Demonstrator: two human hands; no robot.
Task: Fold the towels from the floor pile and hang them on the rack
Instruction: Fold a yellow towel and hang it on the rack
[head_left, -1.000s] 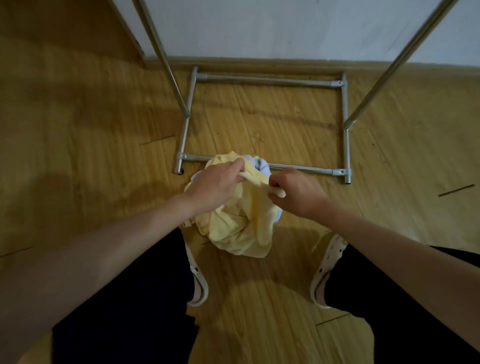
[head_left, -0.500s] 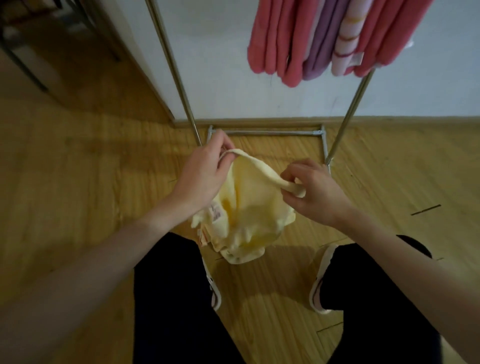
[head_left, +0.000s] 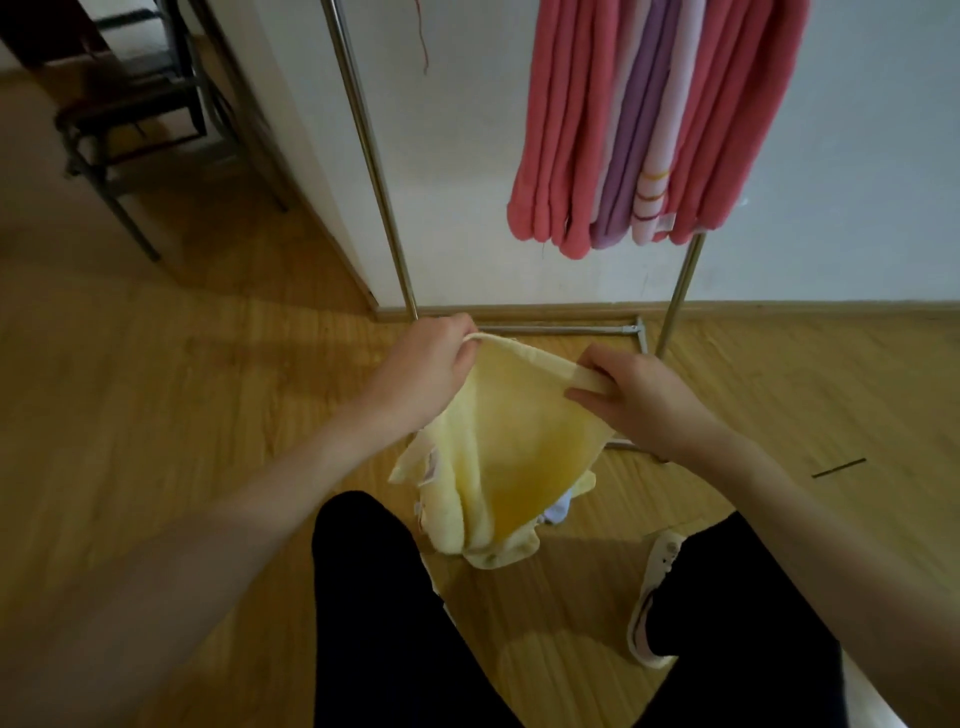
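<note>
A pale yellow towel hangs between my hands above the wooden floor. My left hand pinches its top edge at the left. My right hand pinches the same edge at the right, thumb over the hem. The towel's lower part droops down between my legs, and a bit of white and blue cloth on the floor peeks out under it. Behind stands the metal rack, with folded pink, purple and pale pink towels hanging from its upper right.
The rack's base bars lie on the floor by the white wall. A dark metal chair frame stands at the far left. My legs in black trousers and light shoes fill the lower view.
I have lifted the yellow towel off the floor pile and spread its top edge wider between my hands. My view has tilted up, so the hung towels show.
</note>
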